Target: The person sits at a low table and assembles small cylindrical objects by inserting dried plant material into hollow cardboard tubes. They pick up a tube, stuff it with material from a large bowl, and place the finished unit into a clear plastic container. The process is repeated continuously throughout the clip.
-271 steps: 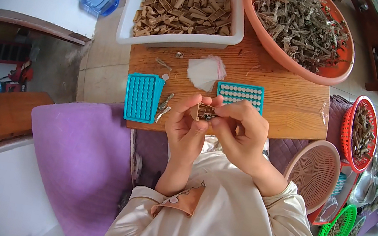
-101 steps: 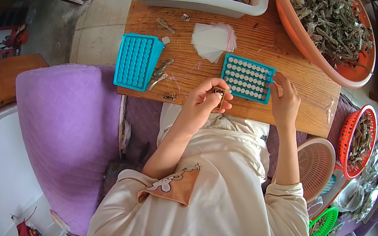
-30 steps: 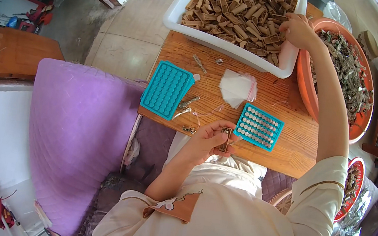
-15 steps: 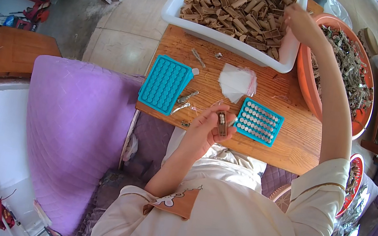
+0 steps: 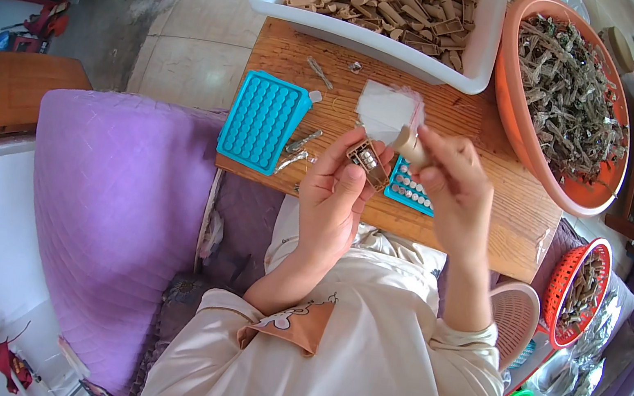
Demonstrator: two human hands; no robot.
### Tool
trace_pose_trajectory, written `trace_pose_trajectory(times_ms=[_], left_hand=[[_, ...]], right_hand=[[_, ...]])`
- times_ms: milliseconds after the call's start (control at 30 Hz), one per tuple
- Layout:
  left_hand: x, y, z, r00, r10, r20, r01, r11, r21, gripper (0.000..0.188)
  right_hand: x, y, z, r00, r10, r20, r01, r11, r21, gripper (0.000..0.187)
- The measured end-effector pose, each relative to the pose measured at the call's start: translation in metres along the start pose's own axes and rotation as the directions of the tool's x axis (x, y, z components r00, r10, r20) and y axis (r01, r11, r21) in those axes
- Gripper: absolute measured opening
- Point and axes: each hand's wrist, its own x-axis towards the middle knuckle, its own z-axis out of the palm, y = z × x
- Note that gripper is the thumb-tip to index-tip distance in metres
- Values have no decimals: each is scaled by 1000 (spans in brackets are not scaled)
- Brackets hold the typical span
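Held in my left hand [image 5: 333, 201] is a small brown plastic casing [image 5: 363, 155], its open side facing up, with shiny silvery parts inside. My right hand [image 5: 458, 189] pinches a tan, curved shell piece [image 5: 408, 144] just to the right of that casing; the two look slightly apart. Partly hidden behind my right hand is a teal tray [image 5: 398, 197] with rows of small round silvery pieces. To the left lies another teal tray [image 5: 262, 125] with rows of round cups. A stack of clear plastic bags [image 5: 385, 109] rests behind my hands.
At the table's back stands a white bin [image 5: 343, 30] full of brown shell pieces. Right of it, an orange basin [image 5: 512, 117] holds many metallic-looking strips. A red basket [image 5: 562, 299] and a pinkish basket [image 5: 517, 321] sit at the right. Metallic strips [image 5: 305, 142] lie by the left tray.
My right hand has come back from the white bin toward my left hand, now with a shell piece in it. My left hand has turned the casing and shifted slightly left.
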Motion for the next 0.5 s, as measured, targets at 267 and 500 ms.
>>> trace_pose_trajectory(times_ms=[267, 500], left_hand=[[-7, -8, 5, 988, 58, 142, -71, 994, 85, 41], [-12, -11, 10, 983, 60, 175, -87, 985, 146, 39]], right_hand=[[-33, 9, 40, 937, -99, -335, 159, 975, 157, 22], [-41, 19, 43, 893, -207, -399, 236, 971, 26, 23]])
